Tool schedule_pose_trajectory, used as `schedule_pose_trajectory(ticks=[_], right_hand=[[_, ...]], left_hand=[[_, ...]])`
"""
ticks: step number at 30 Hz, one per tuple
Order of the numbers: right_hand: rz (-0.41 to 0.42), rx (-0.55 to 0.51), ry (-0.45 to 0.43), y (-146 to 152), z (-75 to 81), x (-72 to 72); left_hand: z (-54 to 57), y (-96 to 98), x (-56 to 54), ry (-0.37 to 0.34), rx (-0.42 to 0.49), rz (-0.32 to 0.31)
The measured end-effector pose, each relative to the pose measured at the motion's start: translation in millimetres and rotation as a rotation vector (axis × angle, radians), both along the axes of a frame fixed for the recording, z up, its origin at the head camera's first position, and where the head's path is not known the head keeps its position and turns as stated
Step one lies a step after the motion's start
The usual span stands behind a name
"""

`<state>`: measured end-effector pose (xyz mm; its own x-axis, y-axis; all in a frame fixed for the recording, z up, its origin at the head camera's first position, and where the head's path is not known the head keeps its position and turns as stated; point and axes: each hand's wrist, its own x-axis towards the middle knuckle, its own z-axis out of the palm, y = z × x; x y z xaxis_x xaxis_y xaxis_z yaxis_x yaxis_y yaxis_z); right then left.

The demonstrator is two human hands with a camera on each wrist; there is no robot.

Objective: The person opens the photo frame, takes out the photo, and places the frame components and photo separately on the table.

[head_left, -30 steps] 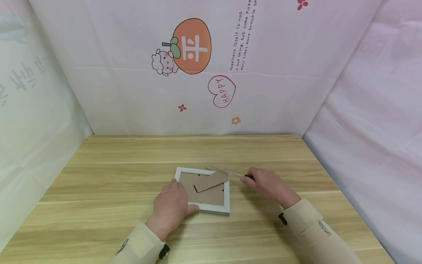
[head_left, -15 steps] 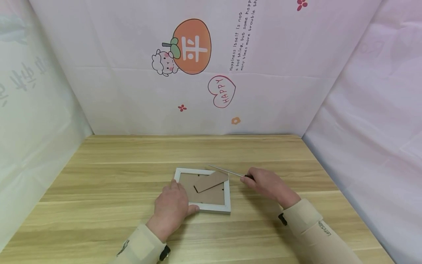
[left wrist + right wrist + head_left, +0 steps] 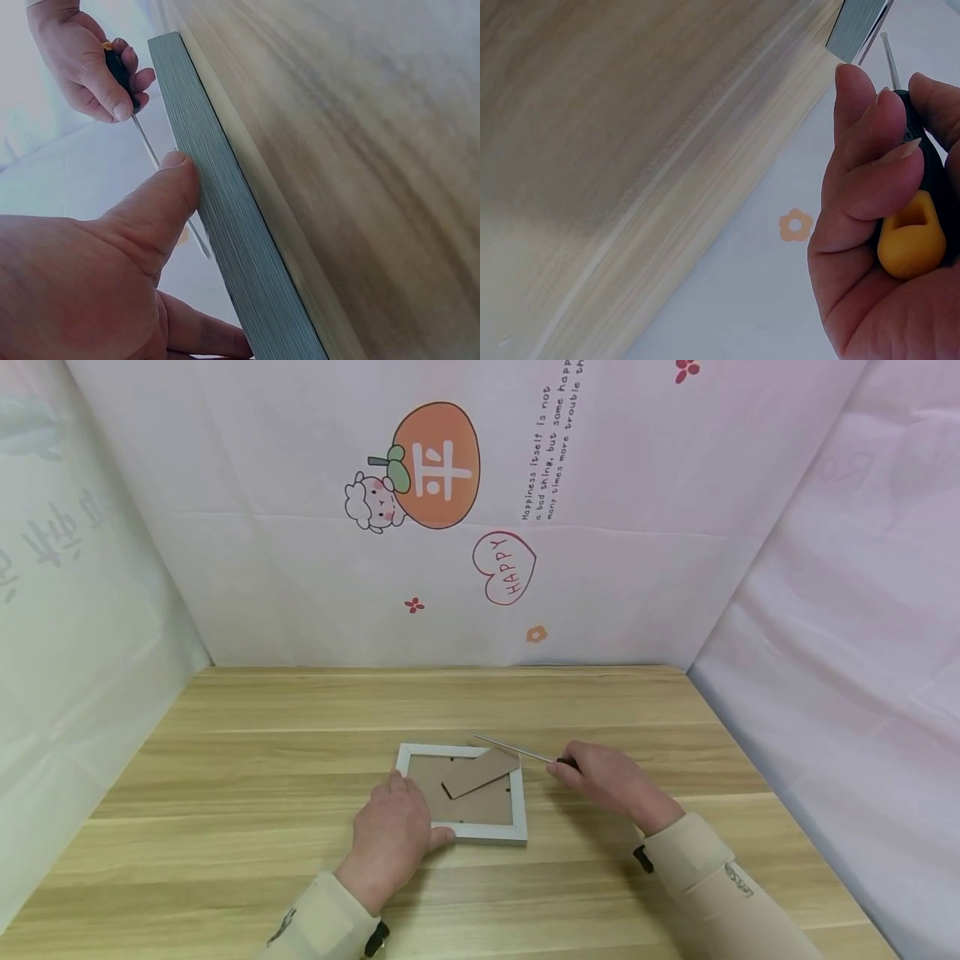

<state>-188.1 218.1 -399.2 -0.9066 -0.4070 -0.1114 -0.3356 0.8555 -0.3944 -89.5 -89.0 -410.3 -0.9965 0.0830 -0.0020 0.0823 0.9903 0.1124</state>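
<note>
A white-edged picture frame [image 3: 519, 814] lies face down on the wooden table [image 3: 300, 877], its brown backing board [image 3: 480, 810] up. Across that board a brown stand leg [image 3: 480, 774] slants. My left hand [image 3: 392, 831] holds the frame at its near left corner, thumb against the near side and fingers over the left side. In my right hand [image 3: 609, 778] is a screwdriver with a black handle and yellow end [image 3: 913, 244]. Its thin metal shaft [image 3: 517, 749] points left and overlaps the frame's far right corner in the head view.
A white printed cloth [image 3: 300, 593] hangs behind the table's far edge. More white cloth stands along the left [image 3: 90, 652] and right [image 3: 847, 635] sides. Bare tabletop surrounds the frame.
The picture frame has turned slightly counterclockwise under my left hand, which has shifted a little toward me and to the right. My right hand and the screwdriver have stayed in place.
</note>
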Motion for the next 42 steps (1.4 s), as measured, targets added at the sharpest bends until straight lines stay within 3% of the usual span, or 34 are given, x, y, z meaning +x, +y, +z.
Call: schedule_pose_trajectory(ticks=[10,17,25,31,42], right_hand=[[-0.026,-0.022,-0.022,-1.0,1.9,2.1],[-0.029,-0.012,-0.025,-1.3,2.9,2.1],[-0.032,-0.008,-0.032,-1.5,3.2,1.3],[-0.035,-0.009,-0.032,-1.7,3.9,1.5],[-0.029,-0.014,-0.023,-1.6,4.3,1.9]], left_hand=[[0.4,2.3,-1.1,-0.036,0.031,0.037],[0.7,0.1,-0.9,-0.018,0.012,0.018],[2.0,-6.3,-3.1,0.003,0.056,0.002],[1.5,-9.2,-4.4,-0.017,0.057,-0.026],[0.9,-4.3,-4.9,-0.038,0.059,-0.002]])
